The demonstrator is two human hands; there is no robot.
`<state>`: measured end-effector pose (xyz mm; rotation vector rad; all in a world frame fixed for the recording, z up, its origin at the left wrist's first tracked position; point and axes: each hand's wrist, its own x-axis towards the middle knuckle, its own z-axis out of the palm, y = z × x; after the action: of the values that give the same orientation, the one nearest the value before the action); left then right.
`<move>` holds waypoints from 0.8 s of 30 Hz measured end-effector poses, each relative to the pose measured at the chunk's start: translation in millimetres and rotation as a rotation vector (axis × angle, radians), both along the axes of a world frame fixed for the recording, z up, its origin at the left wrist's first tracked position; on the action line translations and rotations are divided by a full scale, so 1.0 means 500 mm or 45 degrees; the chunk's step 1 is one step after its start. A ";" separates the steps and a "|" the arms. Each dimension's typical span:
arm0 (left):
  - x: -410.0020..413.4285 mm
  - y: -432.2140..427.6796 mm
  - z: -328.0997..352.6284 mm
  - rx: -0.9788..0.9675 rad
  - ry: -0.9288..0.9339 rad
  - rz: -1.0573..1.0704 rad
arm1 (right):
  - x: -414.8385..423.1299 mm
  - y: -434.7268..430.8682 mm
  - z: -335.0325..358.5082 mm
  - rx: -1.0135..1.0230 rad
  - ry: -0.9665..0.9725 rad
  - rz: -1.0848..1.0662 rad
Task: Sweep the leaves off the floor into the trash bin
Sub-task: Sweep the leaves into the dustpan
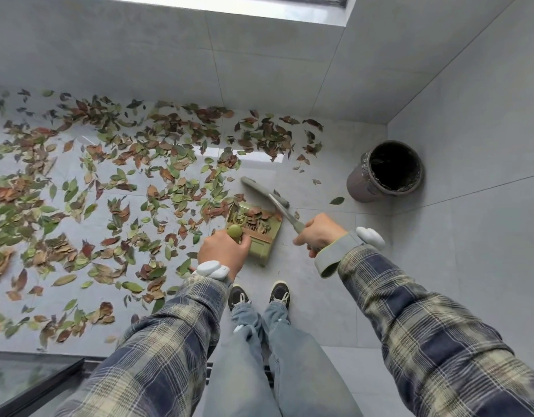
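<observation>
Leaves, green and brown, lie strewn across the grey tiled floor, well to the left of the trash bin, seen from your head camera. More fill the green dustpan, which sits on the floor left of the bin and nearer you. Your left hand curls round the dustpan's handle at its round knob. Your right hand grips the handle of the grey broom, between dustpan and bin. One stray leaf lies just beside the bin.
</observation>
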<state>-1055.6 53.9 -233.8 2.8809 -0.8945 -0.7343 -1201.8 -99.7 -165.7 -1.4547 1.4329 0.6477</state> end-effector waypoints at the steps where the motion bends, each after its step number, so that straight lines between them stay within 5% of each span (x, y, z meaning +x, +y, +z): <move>1: 0.000 -0.002 0.000 0.009 0.000 -0.004 | -0.005 0.005 -0.002 0.024 0.017 0.003; 17: -0.022 0.058 0.034 -0.125 0.182 -0.054 | -0.086 -0.019 0.170 -0.010 -0.113 -0.153; 24: -0.037 0.048 0.046 -0.157 0.119 -0.209 | -0.150 -0.036 0.137 -0.139 -0.175 -0.382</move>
<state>-1074.4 77.9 -210.8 2.6671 -1.1314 -0.7881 -1276.9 -117.5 -97.3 -1.3036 1.5562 0.2810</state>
